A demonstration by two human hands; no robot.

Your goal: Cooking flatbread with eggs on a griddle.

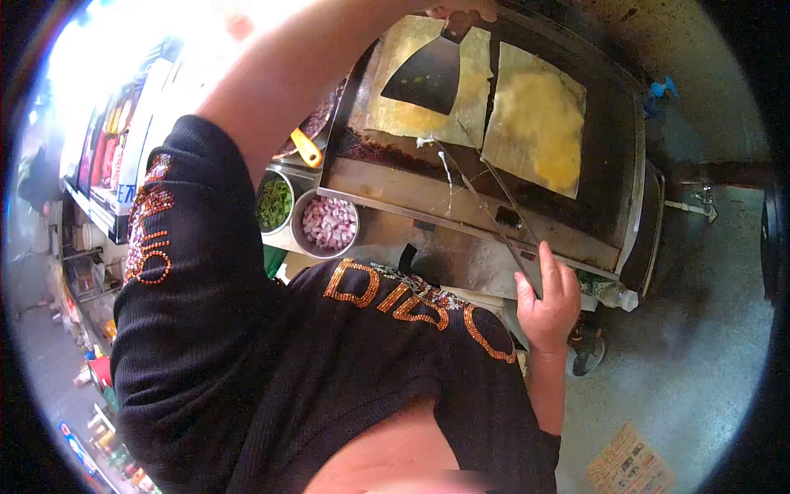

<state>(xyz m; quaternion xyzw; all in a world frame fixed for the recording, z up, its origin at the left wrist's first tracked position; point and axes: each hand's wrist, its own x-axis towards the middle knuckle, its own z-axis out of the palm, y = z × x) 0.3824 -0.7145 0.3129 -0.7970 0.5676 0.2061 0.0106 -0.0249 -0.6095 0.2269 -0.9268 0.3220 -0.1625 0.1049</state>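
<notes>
My left hand (pixel 472 11), partly cut off by the top edge, grips the handle of a broad metal spatula (pixel 426 74). Its blade is over the left of two thin sheets of dough (pixel 475 55) with yellow egg-like patches. The right sheet (pixel 537 123) lies beside it, a narrow gap between them, on a dark flat griddle (pixel 608 148). In my right hand (pixel 549 302), at the griddle's front edge, are long thin metal tongs (pixel 509 244), their arms apart and reaching towards the left sheet. White smears (pixel 447 173) show near the tips.
Left of the griddle stand a metal bowl of chopped red onion (pixel 330 223) and a container of chopped greens (pixel 273 202). Behind them, an orange-yellow handle (pixel 306 148) lies by a container of dark food. A plastic bottle (pixel 617 296) is under the griddle's right front corner.
</notes>
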